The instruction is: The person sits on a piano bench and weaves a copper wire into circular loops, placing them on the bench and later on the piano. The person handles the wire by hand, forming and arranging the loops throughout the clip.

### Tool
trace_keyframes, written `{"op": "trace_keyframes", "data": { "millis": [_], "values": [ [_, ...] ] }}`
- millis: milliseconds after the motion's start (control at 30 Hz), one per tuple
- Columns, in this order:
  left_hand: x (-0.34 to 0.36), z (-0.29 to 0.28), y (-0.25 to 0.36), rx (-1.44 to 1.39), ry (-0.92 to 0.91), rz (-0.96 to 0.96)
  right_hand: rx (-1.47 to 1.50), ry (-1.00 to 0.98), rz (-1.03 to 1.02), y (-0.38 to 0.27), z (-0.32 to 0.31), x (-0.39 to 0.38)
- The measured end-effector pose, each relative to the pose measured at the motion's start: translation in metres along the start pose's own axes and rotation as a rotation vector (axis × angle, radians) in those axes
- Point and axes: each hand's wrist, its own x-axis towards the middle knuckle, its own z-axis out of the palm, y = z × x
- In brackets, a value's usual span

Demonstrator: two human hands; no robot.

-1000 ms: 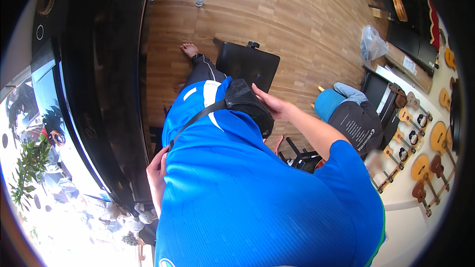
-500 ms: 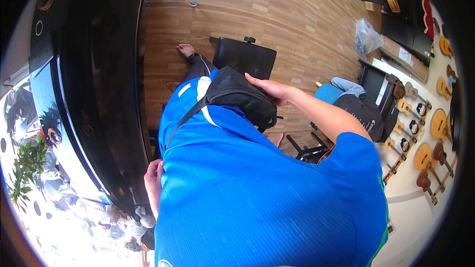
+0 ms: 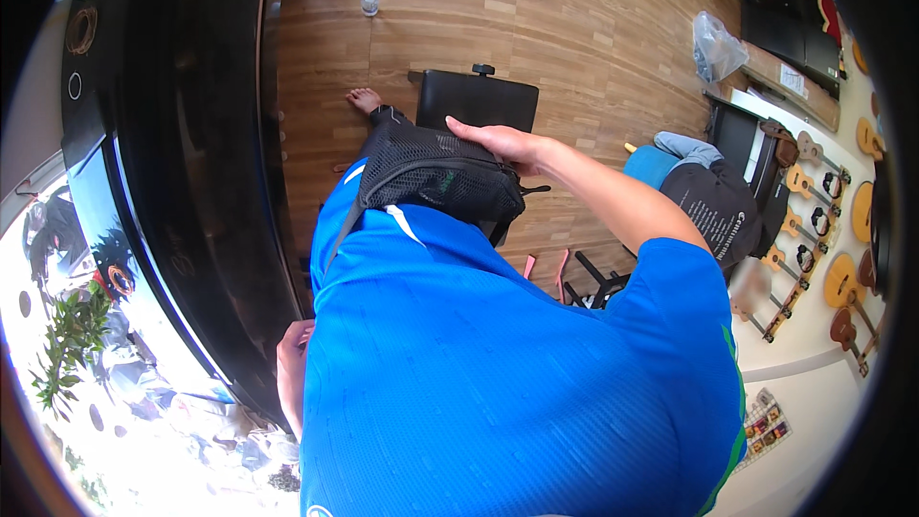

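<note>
A black mesh waist bag (image 3: 436,168) sits at the front of my waist, over my blue shirt (image 3: 498,354). Its dark strap (image 3: 343,237) runs down along my left side. My right hand (image 3: 503,144) grips the bag's right end, thumb lying along the top edge; its other fingers are hidden behind the bag. At my left flank, my left hand (image 3: 293,364) is closed against the side of the shirt. What those fingers hold, if anything, is out of sight.
A glossy black piano (image 3: 206,134) stands close on my left. Ahead is a black padded bench (image 3: 477,101) on the wood floor (image 3: 574,29). Someone in a dark top (image 3: 718,211) is at the right, near a wall of ukuleles and guitars (image 3: 842,282). A plastic bag (image 3: 716,48) lies beyond.
The bag and my right hand have shifted slightly left, and the bag now sits more level. My left hand has moved slightly down, its fingers less visible. The view has tilted a little.
</note>
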Motion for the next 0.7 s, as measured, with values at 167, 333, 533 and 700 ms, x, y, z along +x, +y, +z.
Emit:
{"op": "trace_keyframes", "data": {
  "millis": [167,333,533,700],
  "values": [
    [0.015,-0.018,-0.007,0.107,-0.017,0.144,-0.022,-0.028,-0.009,0.002,-0.006,0.013],
    [0.048,-0.029,0.030,-0.021,0.193,0.472,0.014,-0.014,-0.069,0.006,0.001,0.023],
    [0.081,-0.008,0.089,-0.163,-0.035,0.558,0.048,-0.080,-0.165,0.000,0.016,0.018],
    [0.084,-0.002,0.093,-0.066,-0.005,0.452,0.063,-0.066,-0.165,-0.003,0.023,0.015]
  ]
}}
